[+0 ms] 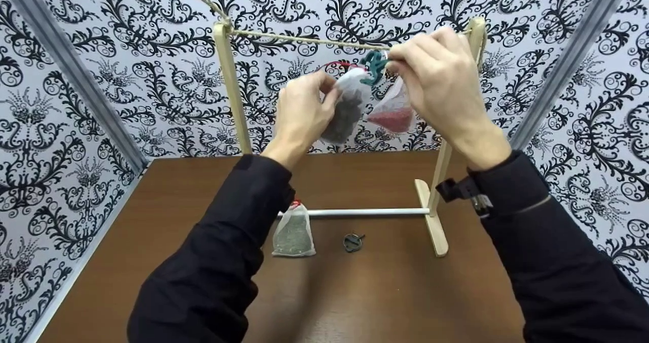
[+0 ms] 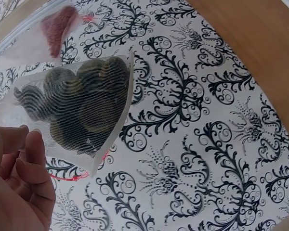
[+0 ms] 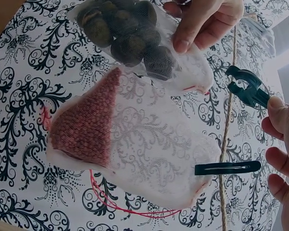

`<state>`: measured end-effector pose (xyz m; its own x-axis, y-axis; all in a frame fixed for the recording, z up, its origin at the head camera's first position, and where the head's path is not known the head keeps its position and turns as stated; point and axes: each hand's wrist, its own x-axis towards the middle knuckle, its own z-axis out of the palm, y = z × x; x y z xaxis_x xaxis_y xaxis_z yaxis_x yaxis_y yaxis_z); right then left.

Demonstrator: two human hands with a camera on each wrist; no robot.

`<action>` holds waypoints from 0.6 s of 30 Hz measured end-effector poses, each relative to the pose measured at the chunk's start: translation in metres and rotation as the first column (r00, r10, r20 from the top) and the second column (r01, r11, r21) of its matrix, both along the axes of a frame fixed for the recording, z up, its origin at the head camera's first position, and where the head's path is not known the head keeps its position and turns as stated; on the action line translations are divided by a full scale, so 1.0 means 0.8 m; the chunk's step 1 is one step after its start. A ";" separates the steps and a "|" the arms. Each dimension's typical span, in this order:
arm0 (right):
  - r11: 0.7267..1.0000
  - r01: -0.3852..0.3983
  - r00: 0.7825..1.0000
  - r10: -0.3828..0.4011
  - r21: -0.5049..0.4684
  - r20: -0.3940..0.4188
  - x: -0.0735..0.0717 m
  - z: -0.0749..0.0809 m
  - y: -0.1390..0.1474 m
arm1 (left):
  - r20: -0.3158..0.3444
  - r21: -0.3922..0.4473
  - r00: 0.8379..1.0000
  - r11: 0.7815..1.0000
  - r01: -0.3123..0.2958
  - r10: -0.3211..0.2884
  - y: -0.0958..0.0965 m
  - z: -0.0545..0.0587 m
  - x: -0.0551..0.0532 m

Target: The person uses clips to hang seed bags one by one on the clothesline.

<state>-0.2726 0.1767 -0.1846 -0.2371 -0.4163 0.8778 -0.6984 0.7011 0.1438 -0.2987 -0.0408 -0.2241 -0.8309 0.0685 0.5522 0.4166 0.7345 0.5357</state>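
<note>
My left hand (image 1: 307, 105) pinches a white mesh bag (image 2: 89, 103) near its top; dark, rounded lumps fill its lower part. My right hand (image 1: 441, 74) holds a dark green clothespin (image 3: 253, 89) by its handle end, its jaws spread beside the rope (image 3: 226, 130). A second green clothespin (image 3: 226, 167) grips another mesh bag (image 3: 154, 139) at the rope. That bag holds small red grains (image 3: 84, 125) and hangs behind the lumpy one in the head view. Red drawstrings (image 3: 130, 211) dangle from it.
The rope spans two wooden posts (image 1: 232, 89) of a stand with a white crossbar (image 1: 370, 212) low down. On the brown table (image 1: 385, 292) lie a mesh bag of greenish contents (image 1: 294, 234) and a small dark ring-shaped item (image 1: 353, 242). Patterned walls (image 1: 167, 79) enclose the table.
</note>
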 end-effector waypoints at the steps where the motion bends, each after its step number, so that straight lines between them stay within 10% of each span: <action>1: 1.000 0.006 1.000 -0.006 0.000 0.001 -0.001 0.002 0.000 | 0.004 -0.004 1.000 1.000 -0.008 0.008 0.002 0.003 0.000; 18: 0.987 0.161 0.986 -0.161 -0.011 0.046 0.002 0.025 -0.004 | -0.037 -0.017 0.998 0.999 -0.047 0.047 0.017 0.023 -0.005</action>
